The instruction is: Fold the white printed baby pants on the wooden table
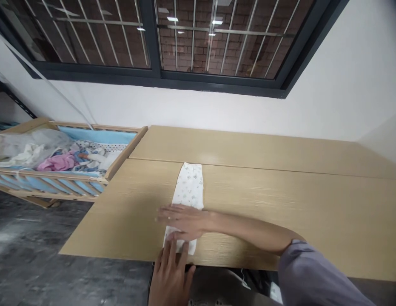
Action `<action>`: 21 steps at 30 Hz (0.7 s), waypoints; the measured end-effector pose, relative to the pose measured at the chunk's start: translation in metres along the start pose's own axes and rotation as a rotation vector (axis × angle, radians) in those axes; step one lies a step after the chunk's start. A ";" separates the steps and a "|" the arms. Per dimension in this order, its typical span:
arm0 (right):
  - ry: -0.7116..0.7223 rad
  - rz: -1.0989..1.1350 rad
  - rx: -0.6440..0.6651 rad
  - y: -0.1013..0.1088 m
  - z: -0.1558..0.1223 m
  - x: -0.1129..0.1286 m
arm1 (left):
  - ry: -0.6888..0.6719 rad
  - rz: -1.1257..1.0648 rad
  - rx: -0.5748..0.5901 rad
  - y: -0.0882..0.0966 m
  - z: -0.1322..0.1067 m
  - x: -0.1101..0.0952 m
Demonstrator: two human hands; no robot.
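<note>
White printed cloth [189,187] is crossed by the flat, outstretched right hand [185,221]; its near end is met by the spread left hand [172,272], nothing being gripped. On the wooden table [280,191] it is already laid out, seemingly almost smooth; in the crib [126,154], mixed fabrics [59,162] are left heaped.
</note>
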State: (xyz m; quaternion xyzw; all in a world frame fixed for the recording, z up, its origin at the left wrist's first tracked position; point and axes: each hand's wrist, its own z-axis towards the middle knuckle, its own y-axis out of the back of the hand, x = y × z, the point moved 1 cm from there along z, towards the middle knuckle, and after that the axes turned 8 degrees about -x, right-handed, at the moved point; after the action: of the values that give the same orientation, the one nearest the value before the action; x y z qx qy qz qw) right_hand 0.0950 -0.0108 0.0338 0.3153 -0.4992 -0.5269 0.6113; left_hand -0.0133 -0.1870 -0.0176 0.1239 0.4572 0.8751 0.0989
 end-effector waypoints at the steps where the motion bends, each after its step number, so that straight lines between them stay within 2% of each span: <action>1: 0.038 0.007 0.013 -0.005 -0.006 0.005 | -0.018 0.008 0.012 -0.002 -0.004 0.000; 4: 0.103 0.017 0.027 -0.016 -0.019 0.002 | -0.053 0.023 0.038 -0.005 -0.009 0.001; 7: 0.043 0.013 0.037 -0.017 -0.025 -0.023 | -0.045 0.037 0.043 -0.006 -0.008 -0.001; 10: -0.123 -0.005 0.073 -0.013 -0.026 -0.066 | 0.010 0.011 0.028 -0.006 -0.006 -0.003; 13: -0.279 -0.047 0.084 -0.005 -0.025 -0.119 | 0.033 -0.016 0.042 -0.004 -0.004 -0.003; 17: -0.408 -0.103 0.064 0.010 -0.024 -0.184 | 0.037 -0.020 0.051 -0.004 -0.005 -0.003; 19: -0.436 -0.113 0.054 0.016 -0.024 -0.205 | 0.067 -0.015 0.065 -0.005 -0.008 -0.006; 21: -0.443 -0.110 0.044 0.021 -0.023 -0.216 | 0.099 -0.010 0.083 -0.006 -0.010 -0.008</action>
State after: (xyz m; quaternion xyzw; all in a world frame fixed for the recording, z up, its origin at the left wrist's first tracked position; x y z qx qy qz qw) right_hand 0.1353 0.1982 -0.0142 0.2317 -0.6147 -0.6049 0.4501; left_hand -0.0079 -0.1936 -0.0288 0.0824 0.4979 0.8600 0.0752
